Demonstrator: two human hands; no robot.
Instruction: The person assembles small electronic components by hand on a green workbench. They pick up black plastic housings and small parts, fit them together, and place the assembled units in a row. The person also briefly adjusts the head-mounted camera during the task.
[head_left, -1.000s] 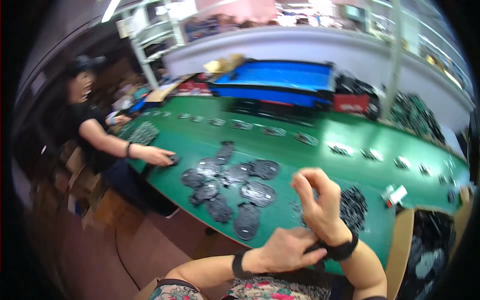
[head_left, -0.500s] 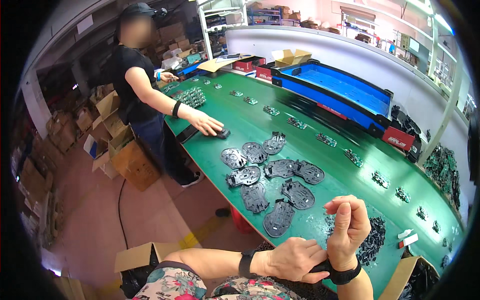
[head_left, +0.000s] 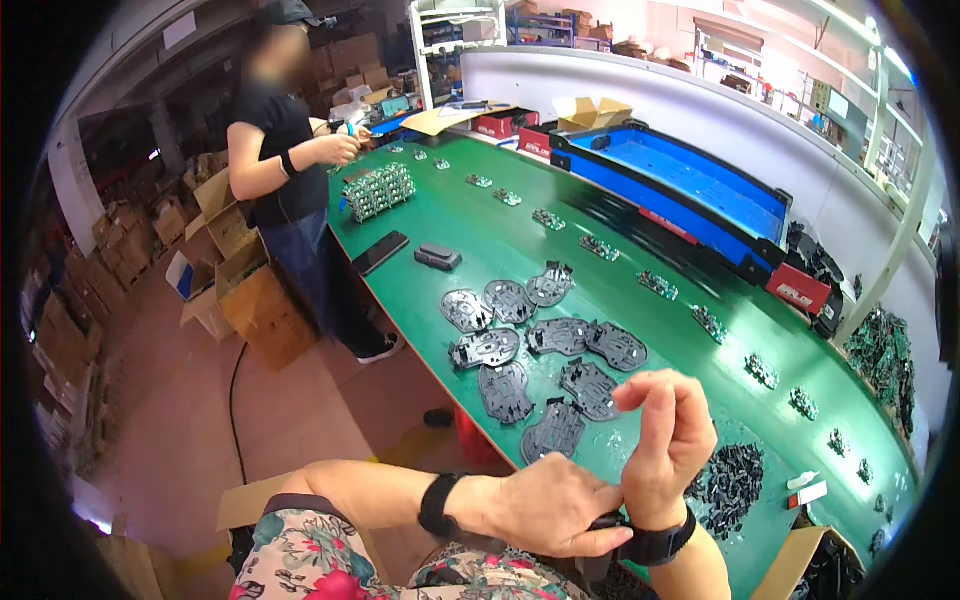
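The left hand (head_left: pixel 555 505) is gripping a black wristband (head_left: pixel 655 545) on the right wrist, low in view at the green table's (head_left: pixel 480 250) near edge. The right hand (head_left: pixel 665 440) is hovering empty, fingers loosely curled. Grey plastic plates (head_left: pixel 540 350) are lying just beyond.

Brown cardboard boxes (head_left: pixel 262 312) beside green table (head_left: pixel 500 250)
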